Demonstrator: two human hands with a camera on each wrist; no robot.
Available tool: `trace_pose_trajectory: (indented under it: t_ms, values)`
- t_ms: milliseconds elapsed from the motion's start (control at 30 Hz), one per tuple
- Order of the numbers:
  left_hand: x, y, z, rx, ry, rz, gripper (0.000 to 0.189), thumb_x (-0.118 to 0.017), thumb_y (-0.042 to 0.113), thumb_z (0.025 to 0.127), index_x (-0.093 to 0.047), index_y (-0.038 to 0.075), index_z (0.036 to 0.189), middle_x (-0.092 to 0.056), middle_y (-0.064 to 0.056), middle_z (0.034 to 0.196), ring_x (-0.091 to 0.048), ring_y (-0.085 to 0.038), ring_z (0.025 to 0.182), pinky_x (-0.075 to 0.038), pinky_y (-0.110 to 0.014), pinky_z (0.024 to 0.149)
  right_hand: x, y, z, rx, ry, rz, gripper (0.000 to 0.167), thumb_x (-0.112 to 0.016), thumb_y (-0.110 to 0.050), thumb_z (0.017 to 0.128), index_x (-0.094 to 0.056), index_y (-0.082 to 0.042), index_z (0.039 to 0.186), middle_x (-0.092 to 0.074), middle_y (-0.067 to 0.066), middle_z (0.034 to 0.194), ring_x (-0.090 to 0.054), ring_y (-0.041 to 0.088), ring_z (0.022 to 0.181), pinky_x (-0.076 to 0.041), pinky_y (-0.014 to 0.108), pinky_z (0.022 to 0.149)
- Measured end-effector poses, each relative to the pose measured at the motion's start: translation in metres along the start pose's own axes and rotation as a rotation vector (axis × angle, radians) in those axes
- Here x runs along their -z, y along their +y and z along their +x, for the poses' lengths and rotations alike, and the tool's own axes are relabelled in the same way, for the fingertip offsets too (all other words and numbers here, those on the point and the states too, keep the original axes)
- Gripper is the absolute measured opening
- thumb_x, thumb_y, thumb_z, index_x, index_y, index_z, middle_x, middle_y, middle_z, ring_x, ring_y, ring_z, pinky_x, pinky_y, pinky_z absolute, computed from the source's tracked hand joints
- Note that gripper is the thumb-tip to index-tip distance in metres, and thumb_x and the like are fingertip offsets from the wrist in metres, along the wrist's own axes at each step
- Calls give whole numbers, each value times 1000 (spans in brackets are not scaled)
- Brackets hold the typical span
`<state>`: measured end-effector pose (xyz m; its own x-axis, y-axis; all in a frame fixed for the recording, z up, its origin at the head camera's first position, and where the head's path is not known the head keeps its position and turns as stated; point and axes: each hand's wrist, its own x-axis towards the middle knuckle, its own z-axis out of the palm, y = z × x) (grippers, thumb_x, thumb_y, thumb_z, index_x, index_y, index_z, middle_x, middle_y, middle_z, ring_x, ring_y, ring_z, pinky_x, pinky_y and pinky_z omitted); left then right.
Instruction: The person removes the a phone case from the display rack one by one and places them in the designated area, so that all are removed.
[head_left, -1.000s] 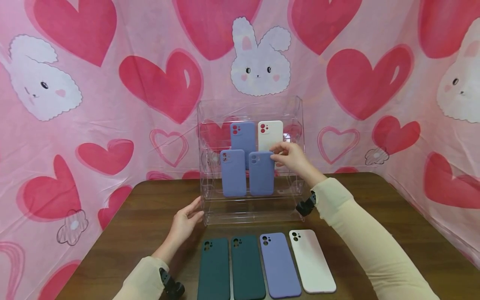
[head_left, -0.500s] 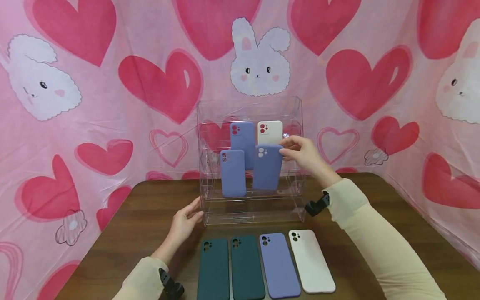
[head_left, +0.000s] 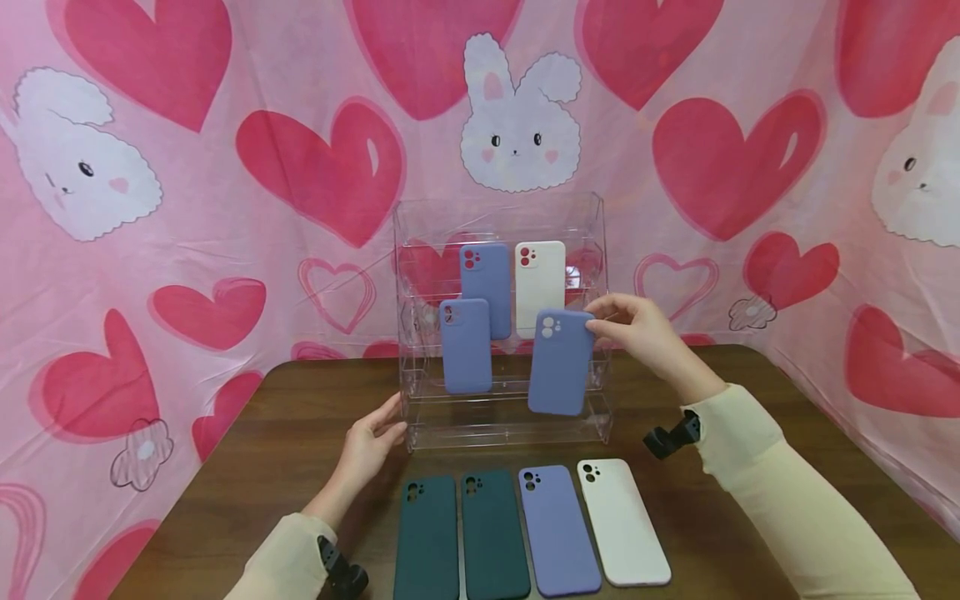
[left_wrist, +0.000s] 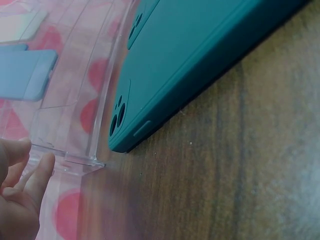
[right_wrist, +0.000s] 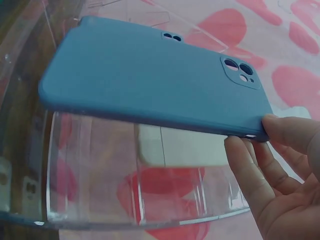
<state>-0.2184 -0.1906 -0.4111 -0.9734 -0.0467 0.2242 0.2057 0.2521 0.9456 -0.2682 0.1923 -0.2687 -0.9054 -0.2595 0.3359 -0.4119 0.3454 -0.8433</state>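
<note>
My right hand (head_left: 637, 329) pinches a blue-purple phone case (head_left: 561, 362) by its upper right corner, in front of a clear tiered display stand (head_left: 502, 435). Close up in the right wrist view, thumb and fingers grip the case's edge near its camera cutouts. My left hand (head_left: 367, 446) holds the stand's lower left edge between thumb and fingers. Still standing on the tiers are a blue-purple case (head_left: 467, 346) at front left, another blue-purple case (head_left: 483, 279) behind it, and a white case (head_left: 540, 283) at upper right.
On the wooden table (head_left: 292, 417), in front of the stand, lies a row of cases: a dark green case (head_left: 427, 537), a second dark green case (head_left: 497, 533), a purple case (head_left: 559, 531) and a white case (head_left: 625, 522). A pink heart-print cloth (head_left: 300, 75) hangs behind.
My right hand has lifted the front right blue-purple case off its tier and drawn it right and towards me. More of the white case behind shows. The left hand has stayed put.
</note>
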Motion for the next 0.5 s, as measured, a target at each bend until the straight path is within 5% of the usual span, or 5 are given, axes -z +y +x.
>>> trace_pose_trajectory:
  t_ms: [500]
  values:
    - [0,0,-1,-5,-1,12,50,-58,-8,86,-47,2,133,-49,-24,127,-56,-39,103,-54,-33,77,27,39,-41,-82,-119,113,32,-64,-11,87,-54,11,108,-62,11,86,-63,20,75,-56,38,70]
